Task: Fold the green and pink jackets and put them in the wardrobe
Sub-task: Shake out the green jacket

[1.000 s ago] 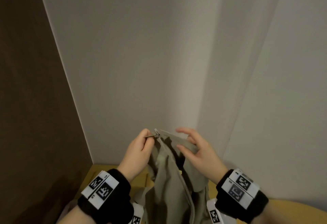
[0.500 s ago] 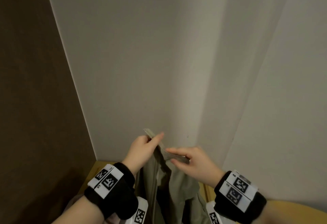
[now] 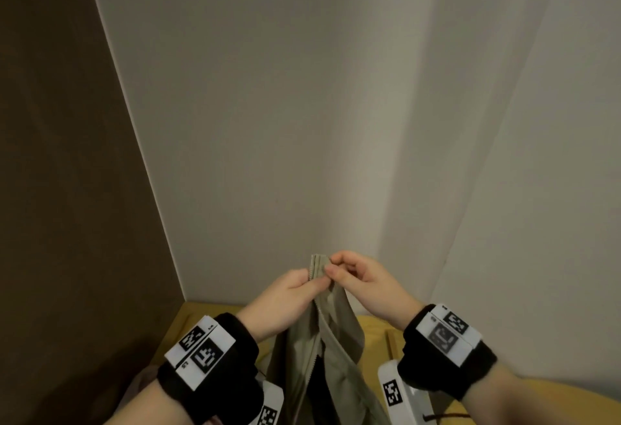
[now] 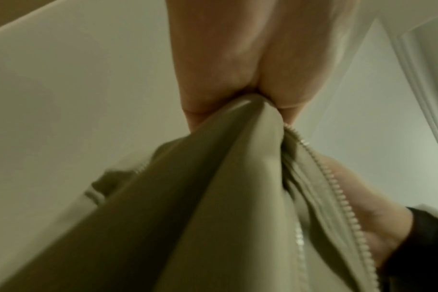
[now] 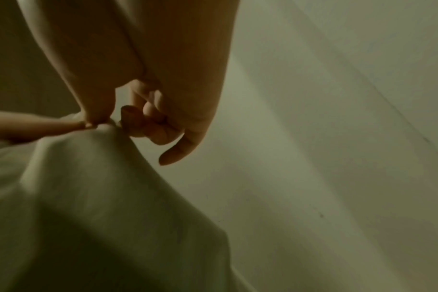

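Currently both hands meet at the top of the green jacket (image 3: 322, 340), held up in front of the pale wall corner (image 3: 369, 122), above a yellow surface (image 3: 376, 327) at the near bottom of the head view. Left hand (image 3: 285, 300): thumb and forefinger pinched on the upper edge at the zipper teeth (image 4: 338, 189); the left wrist view shows cloth bunched between the two digits. Right hand (image 3: 363, 281): thumb and curled forefinger pinch the same top corner from the right; the other fingers (image 5: 178, 146) are curled loosely and touch nothing. Jacket hangs with its long axis vertical, pinched corner pointing up and slightly far, body trailing down toward the near edge out of frame; zipper runs down the middle, front partly open lower down. Judged step: matching the two front edges before folding; nothing folded yet. Next move probably calls for keeping the edges aligned while lowering the jacket flat. Pink jacket: cannot be identified for certain.
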The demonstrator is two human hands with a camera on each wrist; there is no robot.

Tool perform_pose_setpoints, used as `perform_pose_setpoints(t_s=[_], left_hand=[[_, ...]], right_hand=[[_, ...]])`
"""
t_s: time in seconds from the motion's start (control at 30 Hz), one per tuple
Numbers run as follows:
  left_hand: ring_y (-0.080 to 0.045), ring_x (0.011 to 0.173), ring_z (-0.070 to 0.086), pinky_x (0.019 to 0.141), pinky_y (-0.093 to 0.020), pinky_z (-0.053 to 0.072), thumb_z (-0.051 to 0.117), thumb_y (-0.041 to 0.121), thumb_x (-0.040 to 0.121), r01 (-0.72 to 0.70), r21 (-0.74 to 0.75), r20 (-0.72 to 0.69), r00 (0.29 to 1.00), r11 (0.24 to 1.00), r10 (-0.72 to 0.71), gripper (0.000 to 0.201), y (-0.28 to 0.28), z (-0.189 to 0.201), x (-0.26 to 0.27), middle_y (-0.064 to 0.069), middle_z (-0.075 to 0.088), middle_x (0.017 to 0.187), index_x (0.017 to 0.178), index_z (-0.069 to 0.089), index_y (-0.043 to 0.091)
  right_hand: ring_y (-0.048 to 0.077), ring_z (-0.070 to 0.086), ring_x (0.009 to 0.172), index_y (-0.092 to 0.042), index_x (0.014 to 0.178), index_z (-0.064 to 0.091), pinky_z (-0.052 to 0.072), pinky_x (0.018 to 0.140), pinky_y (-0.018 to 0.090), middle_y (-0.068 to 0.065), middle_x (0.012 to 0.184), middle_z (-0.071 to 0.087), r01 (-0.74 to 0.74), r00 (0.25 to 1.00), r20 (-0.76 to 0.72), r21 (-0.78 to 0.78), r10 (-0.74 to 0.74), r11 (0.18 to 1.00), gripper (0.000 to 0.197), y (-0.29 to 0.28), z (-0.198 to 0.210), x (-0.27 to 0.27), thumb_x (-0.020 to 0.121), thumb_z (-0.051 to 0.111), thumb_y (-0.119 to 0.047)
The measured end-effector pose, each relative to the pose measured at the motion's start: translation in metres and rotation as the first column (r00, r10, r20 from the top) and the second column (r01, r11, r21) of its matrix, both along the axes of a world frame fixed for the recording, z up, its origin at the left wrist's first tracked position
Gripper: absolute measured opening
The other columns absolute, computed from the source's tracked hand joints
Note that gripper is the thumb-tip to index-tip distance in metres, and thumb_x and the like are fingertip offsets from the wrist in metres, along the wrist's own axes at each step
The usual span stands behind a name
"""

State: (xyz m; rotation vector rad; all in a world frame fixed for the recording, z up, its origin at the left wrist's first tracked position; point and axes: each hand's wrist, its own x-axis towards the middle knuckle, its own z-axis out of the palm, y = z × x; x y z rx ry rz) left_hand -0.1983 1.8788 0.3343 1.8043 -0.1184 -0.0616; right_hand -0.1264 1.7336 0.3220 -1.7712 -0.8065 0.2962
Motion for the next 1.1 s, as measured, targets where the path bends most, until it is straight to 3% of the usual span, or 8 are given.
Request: perform_pose_setpoints(t_s=[0.2, 0.37, 0.47, 0.53, 0.63, 0.73, 0.93, 1.1], left_hand=[[-0.021, 0.096, 0.064, 0.088, -0.026, 0.048, 0.048, 0.023, 0.095, -0.004, -0.052, -0.081, 0.997, 0.999, -0.001, 0.032, 0.004, 0.003, -0.003, -0.015, 0.067, 0.103, 0.111, 0.059, -0.002], [-0.010, 0.065, 0.045, 0.058, -0.022, 0.035, 0.062, 0.011, 0.084, -0.050, 0.516, 0.007, 0.998, 0.855, 0.055, 0.016, 0.023, 0.003, 0.003, 0.000, 0.052, 0.080, 0.097, 0.053, 0.009], [-0.013, 0.068, 0.048, 0.056, -0.022, 0.033, 0.061, 0.020, 0.087, -0.121, 0.611, 0.069, 0.993, 0.783, 0.100, 0.013, 0.030, 0.001, 0.005, 0.002, 0.051, 0.075, 0.091, 0.057, 0.009], [-0.018, 0.069, 0.049, 0.061, -0.027, 0.036, 0.056, 0.023, 0.092, -0.074, 0.505, 0.054, 0.997, 0.860, 0.054, 0.017, 0.035, -0.001, 0.005, -0.003, 0.051, 0.073, 0.088, 0.054, 0.007], [-0.017, 0.083, 0.058, 0.077, -0.031, 0.045, 0.046, 0.026, 0.095, -0.054, -0.048, -0.019, 0.998, 0.997, 0.053, 0.020, 0.035, 0.000, -0.001, -0.007, 0.060, 0.090, 0.106, 0.054, 0.011], [-0.016, 0.084, 0.058, 0.080, -0.029, 0.047, 0.038, 0.021, 0.097, -0.115, -0.502, -0.151, 0.988, 0.857, 0.045, 0.021, 0.030, -0.001, -0.002, -0.006, 0.059, 0.090, 0.109, 0.053, 0.013], [-0.023, 0.101, 0.062, 0.096, -0.034, 0.045, 0.038, 0.022, 0.099, -0.069, -0.190, -0.110, 0.993, 0.979, 0.048, 0.026, 0.021, -0.003, 0.001, -0.014, 0.065, 0.106, 0.114, 0.057, 0.010], [-0.020, 0.095, 0.061, 0.095, -0.036, 0.046, 0.038, 0.023, 0.099, -0.046, -0.169, -0.089, 0.996, 0.985, 0.031, 0.029, 0.019, -0.005, 0.003, -0.012, 0.064, 0.101, 0.115, 0.056, 0.006]], right_hand=[[0.022, 0.045, 0.070, -0.017, 0.077, 0.046, 0.040, 0.072, 0.036, 0.002, 0.073, 0.046, 0.082, 0.997, 0.007, 0.054, -0.083, 0.995, 0.021, -0.003, 0.002, 0.002, 0.095, 0.044, -0.029], [0.016, 0.042, 0.063, -0.012, 0.073, 0.044, 0.036, 0.069, 0.033, 0.010, 0.067, 0.042, 0.277, 0.952, -0.175, 0.144, -0.251, 0.950, 0.025, -0.013, 0.001, 0.012, 0.095, 0.047, -0.023], [0.004, 0.046, 0.055, -0.015, 0.071, 0.049, 0.039, 0.065, 0.024, -0.006, 0.059, 0.048, 0.246, 0.962, -0.144, 0.078, -0.233, 0.966, 0.024, -0.016, -0.006, 0.015, 0.093, 0.050, -0.024], [-0.003, 0.052, 0.063, -0.017, 0.076, 0.058, 0.041, 0.066, 0.014, -0.012, 0.067, 0.055, 0.217, 0.972, -0.094, 0.030, -0.213, 0.976, 0.020, -0.016, -0.010, 0.014, 0.093, 0.052, -0.027], [0.000, 0.054, 0.073, -0.008, 0.085, 0.063, 0.041, 0.070, 0.011, -0.002, 0.080, 0.060, 0.202, 0.979, -0.041, 0.014, -0.201, 0.979, 0.023, -0.016, -0.011, 0.013, 0.093, 0.051, -0.027], [0.004, 0.053, 0.075, -0.012, 0.082, 0.061, 0.041, 0.074, 0.018, -0.003, 0.079, 0.058, 0.170, 0.985, -0.001, 0.023, -0.170, 0.985, 0.022, -0.011, -0.006, 0.009, 0.093, 0.051, -0.028], [0.006, 0.056, 0.076, -0.025, 0.086, 0.058, 0.046, 0.078, 0.030, -0.010, 0.077, 0.058, 0.052, 0.993, 0.109, -0.068, -0.044, 0.996, 0.014, -0.002, 0.002, 0.000, 0.093, 0.050, -0.034], [0.011, 0.056, 0.073, -0.023, 0.089, 0.057, 0.049, 0.074, 0.037, -0.004, 0.077, 0.059, 0.051, 0.984, 0.172, -0.075, -0.038, 0.996, 0.016, 0.001, 0.002, -0.002, 0.093, 0.049, -0.036]])
